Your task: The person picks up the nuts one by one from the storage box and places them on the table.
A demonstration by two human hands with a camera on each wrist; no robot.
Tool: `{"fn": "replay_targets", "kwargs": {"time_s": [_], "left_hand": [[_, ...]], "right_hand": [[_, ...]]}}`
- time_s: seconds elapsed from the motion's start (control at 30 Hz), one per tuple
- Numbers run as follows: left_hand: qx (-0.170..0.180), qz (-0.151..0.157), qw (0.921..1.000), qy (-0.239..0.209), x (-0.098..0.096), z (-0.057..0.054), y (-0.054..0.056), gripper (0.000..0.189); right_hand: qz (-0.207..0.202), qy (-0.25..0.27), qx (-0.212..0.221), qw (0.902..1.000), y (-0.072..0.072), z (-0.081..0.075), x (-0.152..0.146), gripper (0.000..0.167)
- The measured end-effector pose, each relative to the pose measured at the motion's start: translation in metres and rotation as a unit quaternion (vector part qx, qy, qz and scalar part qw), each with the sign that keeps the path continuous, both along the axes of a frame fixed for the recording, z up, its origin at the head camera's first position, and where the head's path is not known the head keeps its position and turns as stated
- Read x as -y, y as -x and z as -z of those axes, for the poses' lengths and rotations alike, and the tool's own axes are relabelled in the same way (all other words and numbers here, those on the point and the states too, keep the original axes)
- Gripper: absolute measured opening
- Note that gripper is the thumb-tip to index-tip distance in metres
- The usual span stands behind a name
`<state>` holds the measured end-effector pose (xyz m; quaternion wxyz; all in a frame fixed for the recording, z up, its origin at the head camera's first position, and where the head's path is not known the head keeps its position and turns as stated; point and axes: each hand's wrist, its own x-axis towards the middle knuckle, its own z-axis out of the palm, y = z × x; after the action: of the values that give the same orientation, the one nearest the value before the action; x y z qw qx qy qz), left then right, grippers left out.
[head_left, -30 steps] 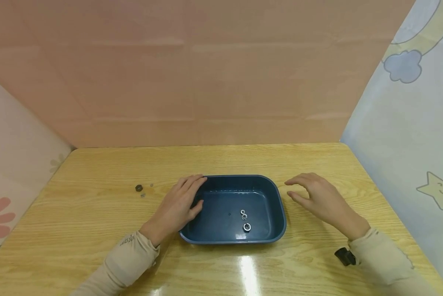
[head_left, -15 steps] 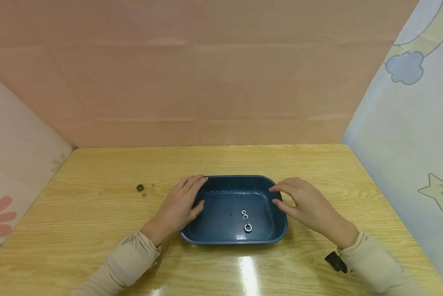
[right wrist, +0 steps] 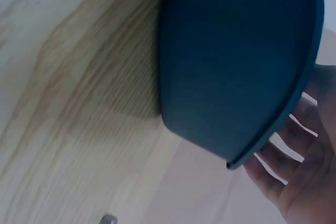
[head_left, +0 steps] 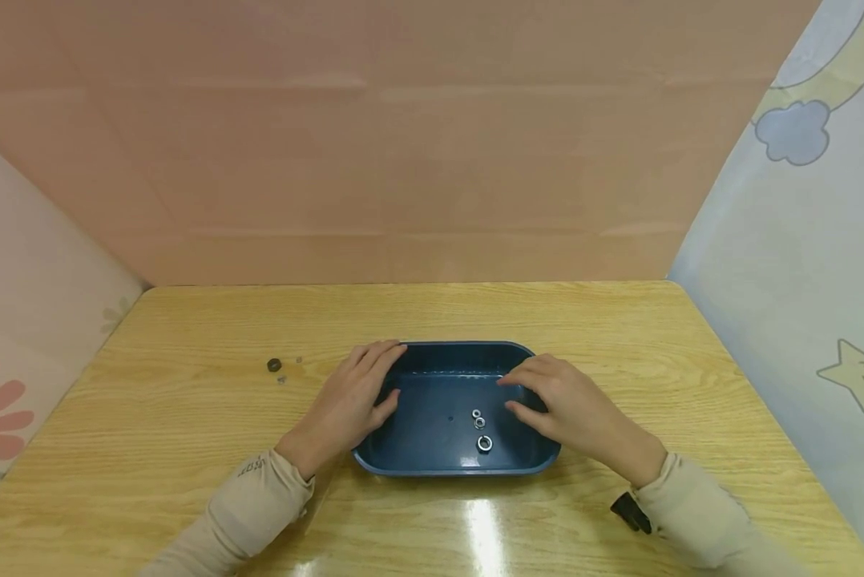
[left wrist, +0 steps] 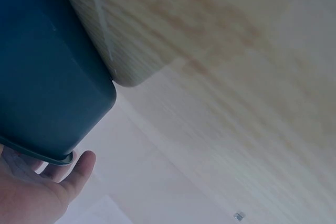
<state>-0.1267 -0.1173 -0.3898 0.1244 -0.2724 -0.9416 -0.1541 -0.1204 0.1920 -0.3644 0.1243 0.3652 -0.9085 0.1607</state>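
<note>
A dark blue plastic tray (head_left: 421,437) stands on the wooden table. In it, right of its middle, lie three silver nuts, the largest nut (head_left: 485,444) nearest the front and two smaller nuts (head_left: 479,423) touching or nearly so behind it. My left hand (head_left: 341,405) rests over the tray's left rim, fingers along the back corner and thumb inside. My right hand (head_left: 572,409) reaches over the right rim, thumb and fingers apart above the tray floor, holding nothing. In the right wrist view the fingers (right wrist: 281,158) show beyond the rim.
On the table left of the tray lie a dark nut (head_left: 274,365) and two tiny pale pieces, one small piece (head_left: 282,380) just in front of it. A peach wall (head_left: 417,184) rises behind the table, with patterned walls at both sides.
My right hand has moved left, from beside the tray to over its right end. The left hand stays on the rim, and the nuts in the tray have not moved.
</note>
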Motion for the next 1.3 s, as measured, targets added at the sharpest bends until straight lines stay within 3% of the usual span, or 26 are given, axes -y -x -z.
{"fn": "replay_targets", "kwargs": {"time_s": [0.53,1.3], "left_hand": [[0.003,0.0,1.0,0.001,0.001,0.001,0.0,0.062],[-0.005,0.008,1.0,-0.001,0.001,0.001,0.001,0.063]], "right_hand": [[-0.019,-0.043,0.027,0.9986,0.001,0.009,0.024,0.027],[-0.026,-0.061,0.061,0.996,0.007,0.021,0.044,0.026]]}}
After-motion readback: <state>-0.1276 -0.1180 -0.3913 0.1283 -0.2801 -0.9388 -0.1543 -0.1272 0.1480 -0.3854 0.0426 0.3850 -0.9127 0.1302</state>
